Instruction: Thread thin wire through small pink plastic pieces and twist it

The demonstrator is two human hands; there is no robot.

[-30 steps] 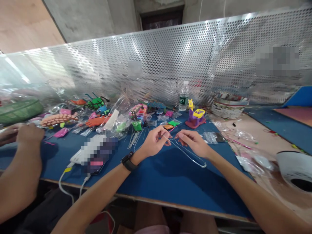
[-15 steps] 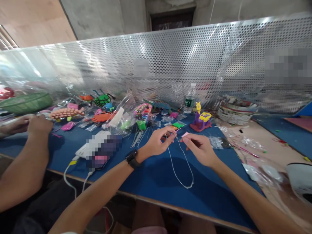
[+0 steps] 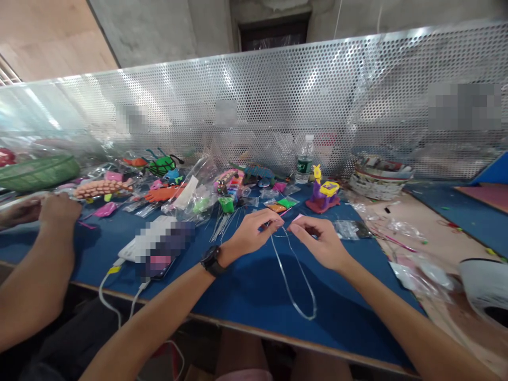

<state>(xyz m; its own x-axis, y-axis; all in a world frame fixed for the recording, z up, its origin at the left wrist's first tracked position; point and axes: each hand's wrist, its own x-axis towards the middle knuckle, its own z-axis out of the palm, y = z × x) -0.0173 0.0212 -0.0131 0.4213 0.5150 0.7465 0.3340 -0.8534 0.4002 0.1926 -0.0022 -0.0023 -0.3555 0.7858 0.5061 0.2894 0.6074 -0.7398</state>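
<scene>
My left hand (image 3: 254,233), with a black watch (image 3: 211,261) on its wrist, pinches one end of a thin clear cord (image 3: 296,286) above the blue table (image 3: 254,286). My right hand (image 3: 319,241) pinches the other end a few centimetres to the right. The cord hangs from both hands in a long narrow loop that reaches toward the table's front edge. Just beyond my fingers lie small bags of coloured beads (image 3: 283,203) and a bundle of thin wires (image 3: 222,225).
Another person's arm and hand (image 3: 51,217) rest on the table at the left. A phone and power bank (image 3: 161,246) lie left of my arm. Beaded toys, plastic bags, a water bottle (image 3: 305,159), a purple toy (image 3: 321,193), a woven basket (image 3: 379,177), a green basket (image 3: 37,172) and a perforated metal screen stand behind.
The cord loop swung from lying out to the right to hanging straight down toward the front edge, and lengthened. My hands stayed close together, shifting slightly.
</scene>
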